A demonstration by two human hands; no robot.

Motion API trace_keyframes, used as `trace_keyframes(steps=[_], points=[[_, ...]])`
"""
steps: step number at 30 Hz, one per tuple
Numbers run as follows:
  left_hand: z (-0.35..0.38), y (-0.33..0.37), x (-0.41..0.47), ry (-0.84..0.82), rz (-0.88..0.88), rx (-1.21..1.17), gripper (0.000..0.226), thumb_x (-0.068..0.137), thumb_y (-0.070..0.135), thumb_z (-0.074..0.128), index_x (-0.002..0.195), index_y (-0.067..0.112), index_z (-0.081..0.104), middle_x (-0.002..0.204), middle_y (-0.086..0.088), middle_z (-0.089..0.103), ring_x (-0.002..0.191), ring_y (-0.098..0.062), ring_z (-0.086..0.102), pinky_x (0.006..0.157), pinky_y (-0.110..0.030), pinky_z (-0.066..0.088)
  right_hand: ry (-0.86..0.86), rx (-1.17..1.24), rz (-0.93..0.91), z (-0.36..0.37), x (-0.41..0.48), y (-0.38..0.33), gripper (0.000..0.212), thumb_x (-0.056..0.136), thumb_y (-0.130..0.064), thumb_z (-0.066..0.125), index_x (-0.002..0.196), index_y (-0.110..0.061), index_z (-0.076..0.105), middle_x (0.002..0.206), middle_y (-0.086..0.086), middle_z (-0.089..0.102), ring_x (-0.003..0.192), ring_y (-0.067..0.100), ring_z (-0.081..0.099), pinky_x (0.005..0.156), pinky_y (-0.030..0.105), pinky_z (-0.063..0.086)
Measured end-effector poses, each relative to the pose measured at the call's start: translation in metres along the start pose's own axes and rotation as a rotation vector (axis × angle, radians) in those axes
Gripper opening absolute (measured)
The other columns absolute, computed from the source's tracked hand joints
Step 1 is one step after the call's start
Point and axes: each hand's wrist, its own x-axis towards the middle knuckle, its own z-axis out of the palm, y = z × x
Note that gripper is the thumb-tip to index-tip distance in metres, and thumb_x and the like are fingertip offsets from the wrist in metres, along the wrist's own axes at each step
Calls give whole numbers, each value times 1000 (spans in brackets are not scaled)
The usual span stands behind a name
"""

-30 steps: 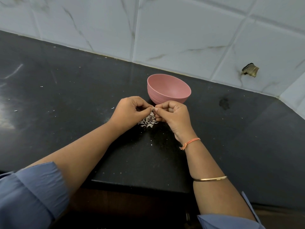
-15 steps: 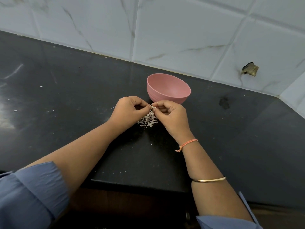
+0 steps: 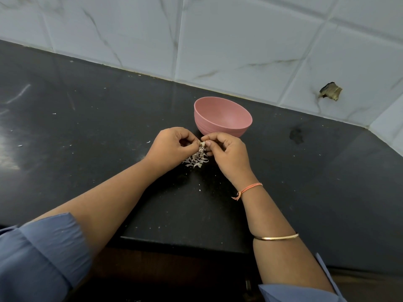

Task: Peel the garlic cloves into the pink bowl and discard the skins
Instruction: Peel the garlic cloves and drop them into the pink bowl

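Near the middle of the frame, two hands meet over a black counter. The left hand and the right hand are curled, with their fingertips pinched together on one small pale garlic clove. The clove is tiny and mostly hidden by the fingers, so I cannot tell how much skin is on it. Both hands hold it tight, one from each side.

Right under the hands lies a little heap of skins. The bits are thin, curly and whitish. They sit on the counter, partly hidden by the left hand. A few tiny white crumbs are scattered on the counter lower down and off to the left.

Just above the hands, a bit right of the middle, stands the pink bowl. It is upright and sits just behind the right hand's knuckles. The part of its inside that shows looks bare pink, and its near bottom is hidden.

An orange thread is tied around the right wrist, and a thin gold bangle sits lower on that arm. Blue sleeves are rolled up at the lower left and lower right corners.

Across the top runs a white tiled wall with grey veins. At the upper right, one tile has a broken hole.
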Motion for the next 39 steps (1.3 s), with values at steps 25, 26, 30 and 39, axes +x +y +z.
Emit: trace_keyframes(steps=[25,26,30,39], points=[[-1,2,-2,-69,52,-55,17,79,18,71,69,30,64,68,11,65,62,0,60,64,-20,52,102,326,91,-5,0,-6,7,83,5,61,89,2,64,79,9,66,68,7,63,62,19,53],[-1,2,-2,-71,72,-56,20,79,16,72,73,34,64,72,12,65,65,0,61,66,-19,53,105,322,87,-5,0,-5,7,83,4,62,88,1,64,80,9,67,70,9,63,63,20,54],[0,4,-3,-43,81,-95,16,77,24,74,75,36,64,76,12,67,70,-5,64,69,-24,55,91,334,80,-3,-1,-7,7,83,3,62,86,-3,65,79,5,67,72,10,63,65,20,54],[1,1,-1,31,78,-64,10,80,18,72,79,27,66,78,14,66,71,2,63,67,-15,54,55,357,106,1,-2,-10,13,84,4,60,80,-8,62,76,3,65,70,7,63,61,17,53]])
